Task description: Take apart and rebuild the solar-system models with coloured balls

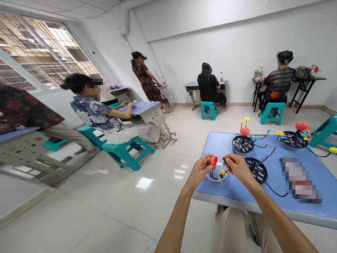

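My left hand pinches a hollow red half-ball, its open side turned toward my other hand. Between the fingertips of my right hand is a small dark piece, too small to name. Both hands are above a clear plastic bowl holding yellow balls and other small coloured parts. Just right of my right hand lies a round black base with printed labels and thin black arms. Two finished-looking solar system models, the nearer model and the right model, stand farther back, each with a red ball on top.
A pixelated flat object lies on the right of the blue table. A teal stool stands beyond the right edge. Several people sit or stand at other desks, one seated person to the left. A bottle is on the floor.
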`<state>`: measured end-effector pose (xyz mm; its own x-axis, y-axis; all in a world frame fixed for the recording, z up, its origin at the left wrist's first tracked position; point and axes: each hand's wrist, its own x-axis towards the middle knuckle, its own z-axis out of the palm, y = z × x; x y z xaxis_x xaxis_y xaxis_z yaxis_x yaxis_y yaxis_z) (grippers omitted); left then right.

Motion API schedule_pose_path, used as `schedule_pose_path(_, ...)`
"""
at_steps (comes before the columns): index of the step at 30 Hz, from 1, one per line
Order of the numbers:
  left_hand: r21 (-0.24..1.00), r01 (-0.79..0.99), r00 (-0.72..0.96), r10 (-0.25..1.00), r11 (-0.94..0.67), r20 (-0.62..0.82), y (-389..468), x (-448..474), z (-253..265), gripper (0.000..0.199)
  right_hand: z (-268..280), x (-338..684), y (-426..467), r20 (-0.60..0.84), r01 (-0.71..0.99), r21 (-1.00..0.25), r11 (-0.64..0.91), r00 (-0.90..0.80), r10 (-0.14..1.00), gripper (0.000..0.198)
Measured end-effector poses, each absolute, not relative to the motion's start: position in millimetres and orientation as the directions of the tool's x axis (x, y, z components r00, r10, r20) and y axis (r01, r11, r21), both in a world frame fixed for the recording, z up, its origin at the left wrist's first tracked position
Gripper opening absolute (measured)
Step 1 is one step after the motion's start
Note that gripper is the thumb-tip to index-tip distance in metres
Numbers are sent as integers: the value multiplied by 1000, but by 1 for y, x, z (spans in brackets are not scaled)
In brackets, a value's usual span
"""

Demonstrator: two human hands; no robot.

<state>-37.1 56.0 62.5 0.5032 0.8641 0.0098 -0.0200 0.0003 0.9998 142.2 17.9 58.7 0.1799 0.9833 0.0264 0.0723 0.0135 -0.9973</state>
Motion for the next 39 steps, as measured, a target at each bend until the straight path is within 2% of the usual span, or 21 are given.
schedule_pose_path(3,1000,17,444,896,-4,-4,54,-39,65,45,59,143,20,27,157,-988,4,149,988,23)
schedule_pose_path(7,998,43,348,937,-48,30,53,-45,68,43,63,144,26,58,380,-925,7,123,991,21)
schedule_pose_path(9,996,70,333,942,-51,24,52,-49,68,43,65,144,29,45,415,-910,-8,119,992,21)
schedule_pose_path(13,986,168,315,948,-13,-42,52,-53,67,42,67,143,33,-34,242,-969,-54,88,996,16)
schedule_pose_path(16,970,239,304,952,-36,-40,51,-52,67,42,66,142,33,-81,112,-990,-88,65,995,12)
schedule_pose_path(20,921,366,337,941,-134,2,49,-48,66,40,66,143,33,-82,67,-994,-86,57,995,11)
schedule_pose_path(24,811,531,391,920,-246,22,50,-43,65,37,65,143,33,-75,45,-996,-77,56,996,11)
schedule_pose_path(27,762,573,427,903,-302,36,53,-41,66,37,65,143,33,-109,49,-993,-112,62,992,15)
schedule_pose_path(29,753,588,419,907,-296,30,56,-40,66,39,65,145,33,-83,135,-986,-94,82,993,18)
schedule_pose_path(31,760,593,377,926,-265,28,58,-40,65,41,66,147,33,1,327,-944,-36,111,994,19)
schedule_pose_path(34,795,565,321,946,-220,34,60,-40,63,42,70,149,32,115,632,-775,35,87,990,20)
schedule_pose_path(37,764,593,356,934,-253,33,59,-36,63,40,73,146,31,127,750,-660,37,64,990,23)
schedule_pose_path(39,671,664,405,913,-330,48,60,-32,65,35,73,144,30,125,769,-639,20,78,989,24)
